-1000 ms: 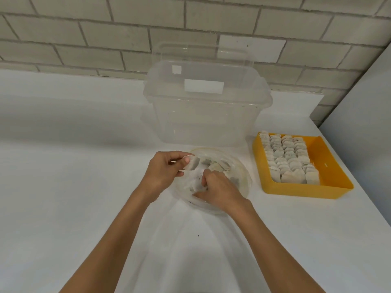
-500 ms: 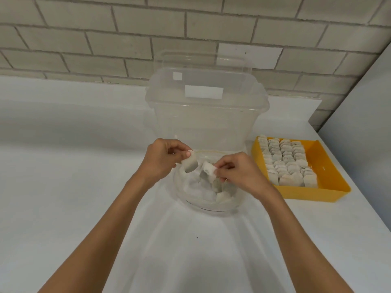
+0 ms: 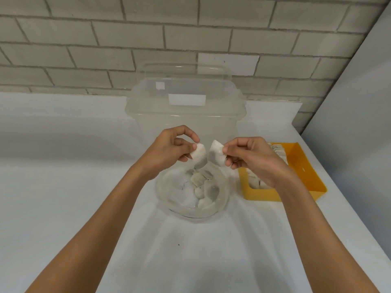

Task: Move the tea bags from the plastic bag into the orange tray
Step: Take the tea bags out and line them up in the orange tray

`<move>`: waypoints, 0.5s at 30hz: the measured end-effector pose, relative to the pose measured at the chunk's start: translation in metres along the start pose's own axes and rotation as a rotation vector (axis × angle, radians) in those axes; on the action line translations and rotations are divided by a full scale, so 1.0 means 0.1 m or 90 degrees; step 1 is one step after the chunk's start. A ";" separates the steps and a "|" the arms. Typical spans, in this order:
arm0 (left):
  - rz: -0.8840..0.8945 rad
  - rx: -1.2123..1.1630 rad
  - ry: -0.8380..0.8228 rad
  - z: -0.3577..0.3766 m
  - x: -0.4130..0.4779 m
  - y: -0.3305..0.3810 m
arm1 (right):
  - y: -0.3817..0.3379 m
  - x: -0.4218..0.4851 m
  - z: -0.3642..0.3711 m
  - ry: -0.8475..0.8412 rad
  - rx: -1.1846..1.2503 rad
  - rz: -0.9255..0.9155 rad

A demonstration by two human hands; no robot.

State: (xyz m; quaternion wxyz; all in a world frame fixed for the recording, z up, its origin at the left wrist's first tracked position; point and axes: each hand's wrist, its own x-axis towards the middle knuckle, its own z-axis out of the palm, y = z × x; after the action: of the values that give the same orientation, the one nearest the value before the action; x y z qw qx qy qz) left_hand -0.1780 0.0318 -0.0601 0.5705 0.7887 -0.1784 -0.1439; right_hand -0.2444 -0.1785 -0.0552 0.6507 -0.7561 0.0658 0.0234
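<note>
A clear plastic bag with a rolled-down rim lies open on the white counter and holds several white tea bags. Above it, my left hand pinches one tea bag and my right hand pinches another tea bag; the two bags hang close together, slightly apart. The orange tray sits to the right, partly hidden behind my right hand and wrist, with rows of tea bags in its left part.
A large clear plastic tub stands right behind the bag, against the brick wall. A grey panel rises at the counter's right edge, just past the tray. The white counter spreads to the left and front.
Both hands have risen out of the bag, each with a tea bag pinched, and now hold them higher above the bag's mouth. The camera view has tilted slightly.
</note>
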 end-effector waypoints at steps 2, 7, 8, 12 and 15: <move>0.015 0.014 -0.026 0.07 0.06 0.10 | -0.03 -0.01 -0.18 0.031 -0.024 -0.019; 0.039 0.052 -0.054 0.35 0.24 0.34 | -0.09 0.01 -0.80 0.112 -0.177 -0.047; 0.046 0.058 -0.058 0.42 0.28 0.38 | -0.09 0.04 -0.95 0.137 -0.232 -0.052; 0.062 0.054 -0.076 0.73 0.40 0.52 | 0.04 0.23 -1.50 0.195 -0.446 -0.067; 0.063 0.058 -0.088 0.94 0.45 0.57 | 0.24 0.42 -1.79 0.199 -0.595 -0.040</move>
State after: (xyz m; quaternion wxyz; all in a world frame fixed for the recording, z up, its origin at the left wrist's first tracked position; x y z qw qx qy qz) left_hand -0.1848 -0.0842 -0.0353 0.5271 0.7920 -0.2622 -0.1614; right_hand -0.2149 -0.3619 -0.0562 0.2242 -0.9632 0.1226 -0.0829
